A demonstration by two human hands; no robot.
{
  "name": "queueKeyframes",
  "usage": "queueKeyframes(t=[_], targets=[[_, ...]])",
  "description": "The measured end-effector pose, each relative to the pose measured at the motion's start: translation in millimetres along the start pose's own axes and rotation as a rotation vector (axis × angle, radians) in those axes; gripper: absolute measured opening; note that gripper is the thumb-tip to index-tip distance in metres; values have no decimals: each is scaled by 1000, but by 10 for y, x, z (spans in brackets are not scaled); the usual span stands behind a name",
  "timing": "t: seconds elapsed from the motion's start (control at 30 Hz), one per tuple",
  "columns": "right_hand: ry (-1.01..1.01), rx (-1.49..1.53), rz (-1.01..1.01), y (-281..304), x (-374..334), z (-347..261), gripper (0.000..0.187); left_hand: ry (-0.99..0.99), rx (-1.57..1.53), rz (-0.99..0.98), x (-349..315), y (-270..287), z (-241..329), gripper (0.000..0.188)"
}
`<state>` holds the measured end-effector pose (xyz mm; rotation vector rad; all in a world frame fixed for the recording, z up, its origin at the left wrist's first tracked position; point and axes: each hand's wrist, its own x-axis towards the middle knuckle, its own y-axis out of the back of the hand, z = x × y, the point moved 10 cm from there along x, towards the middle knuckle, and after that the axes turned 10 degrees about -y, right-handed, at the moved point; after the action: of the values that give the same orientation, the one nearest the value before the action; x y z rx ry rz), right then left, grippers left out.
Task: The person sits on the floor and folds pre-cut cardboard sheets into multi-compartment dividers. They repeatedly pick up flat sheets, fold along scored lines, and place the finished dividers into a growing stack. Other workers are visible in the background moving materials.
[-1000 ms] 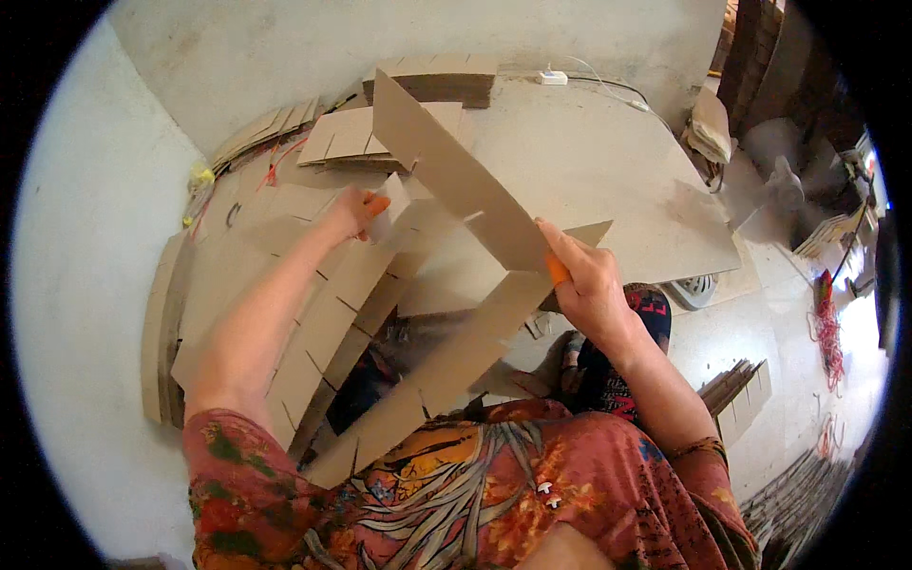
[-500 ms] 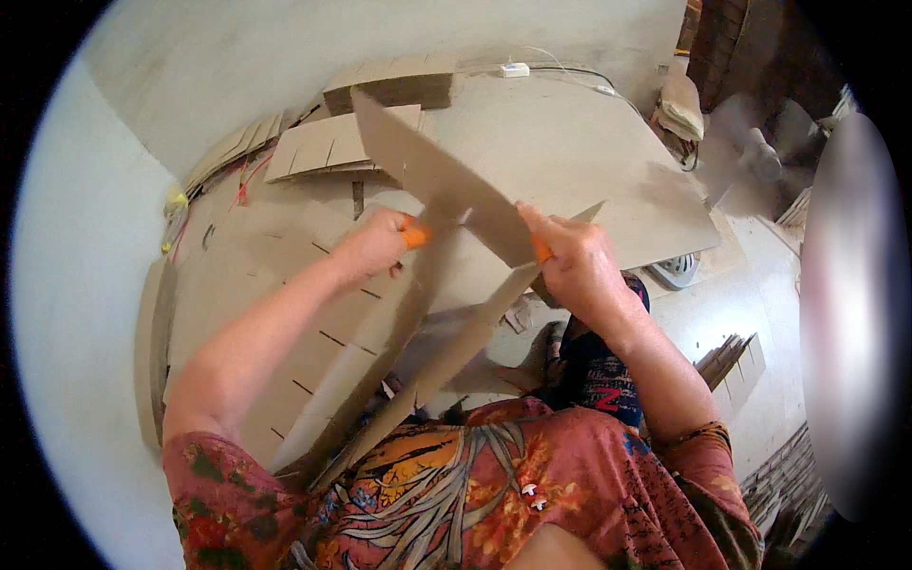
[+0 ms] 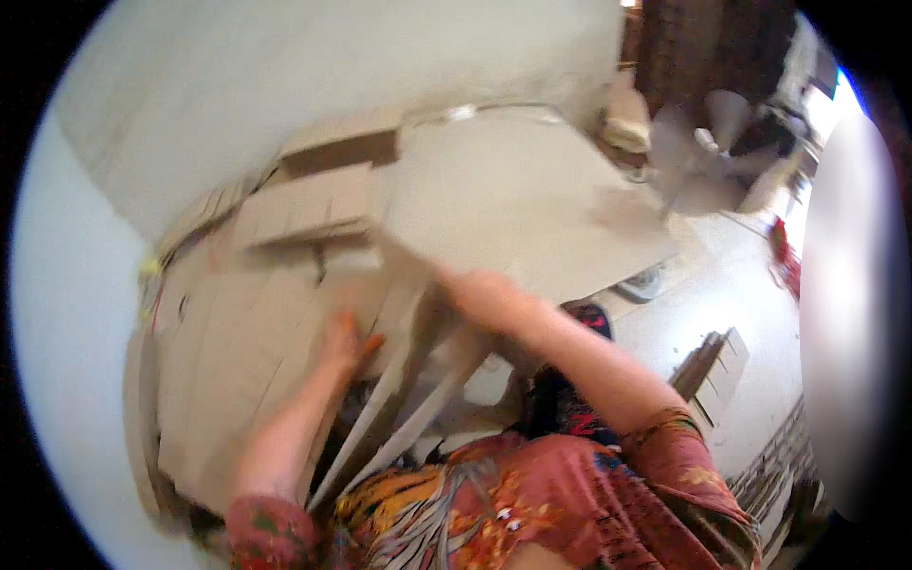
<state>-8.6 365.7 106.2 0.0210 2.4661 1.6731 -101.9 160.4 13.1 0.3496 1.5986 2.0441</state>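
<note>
Slotted cardboard strips [image 3: 394, 366], seen nearly edge-on, stand in front of my body and run down toward my shirt. My right hand [image 3: 486, 299] is closed at their upper end, gripping a cardboard strip that juts up and left from the fingers. My left hand [image 3: 350, 340], smeared by motion, is off that strip. Its thumb and fingers are apart, with orange covers on the tips, over the flat slotted cardboard sheets [image 3: 223, 356] on the left of the table. Whether it touches them I cannot tell.
Beyond the hands lie a slotted cardboard stack [image 3: 304, 204] and a thicker cardboard stack [image 3: 347, 150] by the wall. A broad board [image 3: 532, 190] covers the table's right part. A fan [image 3: 712, 142] stands far right. More slotted cardboard [image 3: 722, 370] rests on the floor at right.
My left hand has come down and left, its fingers now apart. My right hand has moved left and lower with the cardboard, whose raised piece no longer stands up high. The view has shifted.
</note>
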Motion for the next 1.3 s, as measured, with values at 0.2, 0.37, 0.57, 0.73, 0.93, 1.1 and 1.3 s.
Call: queueKeyframes(t=[0.2,0.37,0.57,0.73,0.93,1.1,1.3], targets=[[155,-92,149,29,-55,-279,49,-90,123,109,-8,-211,-242,76],[107,-90,174,61,-109,-175,53,-238,168,85,68,-488,-285,63],[112,-67,217,-28,13,-177,36,-603,582,288,154,-972,-589,53],[105,-146,268,-19,-50,-221,34,-623,625,298,171,-973,-657,44],[131,-12,188,11,-83,-383,39,-674,920,344,-67,-944,-614,43],[145,-18,260,-117,-39,-212,38,-682,798,371,-82,-1006,-361,45],[165,-24,308,-62,-84,-262,33,-606,662,345,-53,-896,-336,48]])
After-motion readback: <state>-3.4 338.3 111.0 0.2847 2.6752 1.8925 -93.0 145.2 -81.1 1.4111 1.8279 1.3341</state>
